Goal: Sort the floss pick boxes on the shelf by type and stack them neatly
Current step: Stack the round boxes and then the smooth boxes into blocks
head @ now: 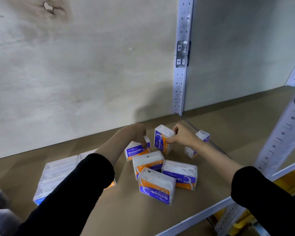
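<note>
Several clear floss pick boxes with purple-and-orange "Smooth" labels lie in a loose cluster on the brown shelf (pixel 123 212). My left hand (pixel 136 133) grips the top of one lying box (pixel 137 151). My right hand (pixel 184 136) pinches an upright box (pixel 163 139) from its right side. Three more lie in front: a middle box (pixel 147 161), a near box (pixel 157 186) and a right box (pixel 180 173). Another box (pixel 202 135) shows behind my right wrist, with one more (pixel 190 152) under it. Flat clear boxes (pixel 58 171) with a blue edge sit at the left, partly hidden by my left sleeve.
A plywood back panel (pixel 75 74) closes the shelf behind. A perforated metal upright (pixel 181 65) stands at the back, another post (pixel 279 138) at the right front. The shelf's metal front rail (pixel 203 213) runs diagonally; yellow items (pixel 286 184) lie below it.
</note>
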Demonstrator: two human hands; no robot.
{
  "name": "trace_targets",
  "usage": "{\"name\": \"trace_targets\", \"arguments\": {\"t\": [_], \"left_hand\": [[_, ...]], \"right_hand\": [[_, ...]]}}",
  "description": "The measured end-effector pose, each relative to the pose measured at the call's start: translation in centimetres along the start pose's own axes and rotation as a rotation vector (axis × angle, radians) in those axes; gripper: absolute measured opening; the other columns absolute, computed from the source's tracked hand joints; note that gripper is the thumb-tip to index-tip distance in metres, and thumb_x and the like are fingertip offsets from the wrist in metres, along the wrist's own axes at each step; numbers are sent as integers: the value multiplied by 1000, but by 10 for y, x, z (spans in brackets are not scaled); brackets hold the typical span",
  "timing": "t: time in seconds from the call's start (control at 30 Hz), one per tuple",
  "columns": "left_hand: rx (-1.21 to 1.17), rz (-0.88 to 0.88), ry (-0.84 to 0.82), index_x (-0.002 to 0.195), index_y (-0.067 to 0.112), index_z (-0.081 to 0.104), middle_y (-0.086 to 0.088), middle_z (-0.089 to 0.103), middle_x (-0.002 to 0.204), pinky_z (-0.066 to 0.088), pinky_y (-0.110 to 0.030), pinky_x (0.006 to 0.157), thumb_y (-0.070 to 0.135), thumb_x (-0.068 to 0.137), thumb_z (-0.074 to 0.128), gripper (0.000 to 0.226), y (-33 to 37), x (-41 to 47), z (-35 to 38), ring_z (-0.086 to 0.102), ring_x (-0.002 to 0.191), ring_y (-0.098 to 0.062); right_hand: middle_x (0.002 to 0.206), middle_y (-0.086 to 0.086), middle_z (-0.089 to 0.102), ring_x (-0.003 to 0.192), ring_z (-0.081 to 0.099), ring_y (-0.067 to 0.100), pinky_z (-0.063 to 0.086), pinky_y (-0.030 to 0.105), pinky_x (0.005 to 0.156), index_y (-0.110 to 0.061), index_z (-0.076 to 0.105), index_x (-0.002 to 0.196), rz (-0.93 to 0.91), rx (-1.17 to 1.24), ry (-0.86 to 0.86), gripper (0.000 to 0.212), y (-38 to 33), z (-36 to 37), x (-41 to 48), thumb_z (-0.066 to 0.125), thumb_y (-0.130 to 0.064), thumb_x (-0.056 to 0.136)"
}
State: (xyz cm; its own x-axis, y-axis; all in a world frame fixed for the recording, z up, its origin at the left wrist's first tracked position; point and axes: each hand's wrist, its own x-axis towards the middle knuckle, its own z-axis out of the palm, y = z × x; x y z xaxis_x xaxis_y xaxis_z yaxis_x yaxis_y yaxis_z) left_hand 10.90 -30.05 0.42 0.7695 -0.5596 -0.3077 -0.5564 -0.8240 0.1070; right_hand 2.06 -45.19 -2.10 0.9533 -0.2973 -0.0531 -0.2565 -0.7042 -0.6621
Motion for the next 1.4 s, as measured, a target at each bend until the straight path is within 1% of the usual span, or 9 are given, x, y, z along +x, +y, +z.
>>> {"name": "trace_targets", "arguments": {"t": [0.13,0.23,0.43,0.6,0.67,0.87,1.0,1.17,1.4], "left_hand": [[-15,-9,-8,125,4,53,-13,60,126,49,-34,97,23,80,70,52,0,0,1,61,111,-27],[-29,-16,-10,124,4,54,-13,61,125,50,-34,96,23,79,70,51,0,1,1,62,110,-26],[-43,-11,-2,125,5,53,-13,61,126,49,-35,98,21,80,69,51,-1,0,2,61,111,-26],[-40,-13,3,124,6,55,-12,62,123,51,-37,98,23,79,70,50,-2,1,4,63,108,-26],[-40,-12,7,123,6,55,-12,63,122,51,-36,97,24,79,71,50,-3,1,4,63,107,-26],[-37,-6,15,124,5,54,-12,62,124,50,-34,96,24,80,69,50,-4,-1,4,61,110,-26],[-34,2,12,124,5,54,-12,61,125,48,-34,95,24,80,69,51,-3,-2,4,60,111,-26],[-34,2,30,126,6,52,-12,60,127,49,-35,97,22,81,68,51,-2,-5,5,60,112,-26],[8,47,179,130,10,47,-9,56,130,49,-34,96,23,79,71,58,-14,-17,15,58,113,-24]], "right_hand": [[91,3,53,80,51,13,37,17,58,-14,44,84,-45,-108,-41,34,-6,-8,0,75,-20,72],[90,4,55,73,50,11,33,16,53,-7,55,92,-48,-212,-64,32,-12,-12,2,75,-21,72],[114,14,63,85,53,16,35,17,55,-1,59,110,-38,-331,-149,45,-26,-14,12,75,-23,73],[128,13,56,112,57,25,49,33,92,-4,50,125,-192,-391,-133,54,-45,-5,16,70,-21,79],[126,13,57,112,58,25,50,34,93,-4,52,124,-213,-468,-166,50,-50,2,18,68,-20,81],[120,15,59,106,59,26,51,33,85,-3,52,119,-161,-351,-99,49,-44,-6,23,70,-12,75],[110,11,59,89,51,18,35,21,56,-9,50,97,-83,-282,-32,38,-22,-13,22,75,-15,68],[96,5,53,84,49,16,33,19,53,-13,46,90,-51,-346,-100,39,1,-12,17,77,-13,67],[125,6,52,115,50,20,43,31,93,-9,51,124,-223,-524,-19,58,-2,-12,7,75,-25,73]]}}
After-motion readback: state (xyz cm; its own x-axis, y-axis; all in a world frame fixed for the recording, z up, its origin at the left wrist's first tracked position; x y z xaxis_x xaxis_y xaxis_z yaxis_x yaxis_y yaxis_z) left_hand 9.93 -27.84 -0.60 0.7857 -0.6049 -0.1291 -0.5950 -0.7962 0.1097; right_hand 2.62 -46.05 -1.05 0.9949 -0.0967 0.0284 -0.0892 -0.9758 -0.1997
